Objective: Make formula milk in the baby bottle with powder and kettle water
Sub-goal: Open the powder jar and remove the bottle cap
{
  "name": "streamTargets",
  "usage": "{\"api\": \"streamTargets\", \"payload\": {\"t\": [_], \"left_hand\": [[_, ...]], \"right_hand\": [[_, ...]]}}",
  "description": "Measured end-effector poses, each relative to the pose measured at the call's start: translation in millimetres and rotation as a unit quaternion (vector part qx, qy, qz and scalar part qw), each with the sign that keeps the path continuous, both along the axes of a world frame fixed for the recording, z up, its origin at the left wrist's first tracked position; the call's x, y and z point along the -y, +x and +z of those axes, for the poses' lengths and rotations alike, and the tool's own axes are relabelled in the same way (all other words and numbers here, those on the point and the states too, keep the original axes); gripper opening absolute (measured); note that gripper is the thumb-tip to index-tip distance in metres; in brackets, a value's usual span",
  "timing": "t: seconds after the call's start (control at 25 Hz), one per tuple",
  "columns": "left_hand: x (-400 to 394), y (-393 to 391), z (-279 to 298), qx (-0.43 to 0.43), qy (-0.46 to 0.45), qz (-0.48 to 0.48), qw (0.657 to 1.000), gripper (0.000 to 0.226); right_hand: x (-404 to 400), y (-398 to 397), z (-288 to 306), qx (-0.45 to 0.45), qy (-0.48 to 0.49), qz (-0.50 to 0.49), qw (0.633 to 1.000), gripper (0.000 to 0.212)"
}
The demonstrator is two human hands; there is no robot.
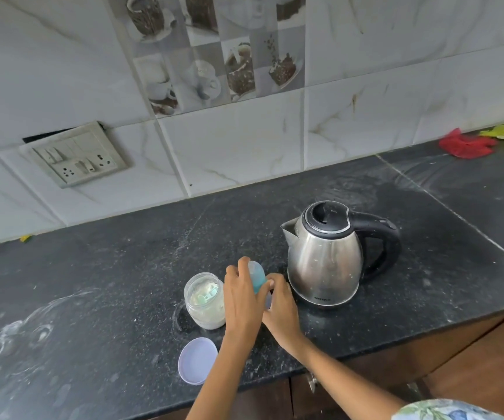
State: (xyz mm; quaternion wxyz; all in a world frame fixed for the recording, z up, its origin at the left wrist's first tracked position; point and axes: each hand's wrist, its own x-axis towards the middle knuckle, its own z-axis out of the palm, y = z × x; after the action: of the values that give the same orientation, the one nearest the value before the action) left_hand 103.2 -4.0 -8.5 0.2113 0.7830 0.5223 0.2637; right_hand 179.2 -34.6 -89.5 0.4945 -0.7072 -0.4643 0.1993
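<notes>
On the speckled black stone surface [123, 268], the left hand [241, 301] wraps its fingers around the blue translucent cap of the baby bottle [258, 277], while the right hand [281, 310] grips the bottle lower down. Just left stands an open clear jar [203, 301] of pale powder; its round lid [197, 360] lies flat nearby. A shiny steel kettle [325, 262] with a black handle sits just right.

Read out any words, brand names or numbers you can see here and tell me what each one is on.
Kettle: a small dark brand mark low on the steel body, too blurred to read.
Powder jar: no label showing.
Jar lid: plain, no text.
Baby bottle: mostly hidden by the left hand and right hand; no markings readable.
Switchboard: no lettering legible.
</notes>
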Motion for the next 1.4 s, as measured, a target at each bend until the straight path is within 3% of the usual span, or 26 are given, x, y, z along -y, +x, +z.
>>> {"api": "streamTargets", "payload": {"t": [0.16, 0.32, 0.52, 0.72, 0.84, 1.04, 1.2, 1.4], "left_hand": [[-9, -2, 4, -0.006, -0.08, -0.069, 0.994, 0.077], [-13, -7, 15, -0.067, -0.02, 0.016, 0.997, 0.05], [-17, -8, 13, -0.044, -0.029, -0.06, 0.997, 0.059], [-3, -9, 8, -0.001, 0.014, -0.028, 0.999, 0.053], [-6, -7, 28, 0.065, 0.036, -0.003, 0.997, 0.052], [15, -36, 29, 0.066, 0.041, -0.07, 0.994, 0.049], [51, -63, -27, 0.013, 0.042, -0.12, 0.992, 0.05], [61, -69, -77, -0.058, 0.023, -0.123, 0.99, 0.07]], "right_hand": [[-2, 2, -2, -0.002, -0.021, -0.003, 1.0, 0.046], [-2, 3, 0, -0.004, -0.026, -0.006, 1.0, 0.047], [-2, 4, 1, -0.004, -0.022, -0.01, 1.0, 0.052], [-1, 3, 5, 0.018, -0.022, -0.01, 1.0, 0.048], [-1, 4, 5, 0.014, -0.051, -0.018, 0.998, 0.061], [17, 9, 11, 0.034, -0.064, 0.032, 0.997, 0.091], [55, 28, 11, 0.116, -0.019, 0.024, 0.993, 0.056], [76, 38, 17, 0.168, 0.041, 0.043, 0.984, 0.042]]}}
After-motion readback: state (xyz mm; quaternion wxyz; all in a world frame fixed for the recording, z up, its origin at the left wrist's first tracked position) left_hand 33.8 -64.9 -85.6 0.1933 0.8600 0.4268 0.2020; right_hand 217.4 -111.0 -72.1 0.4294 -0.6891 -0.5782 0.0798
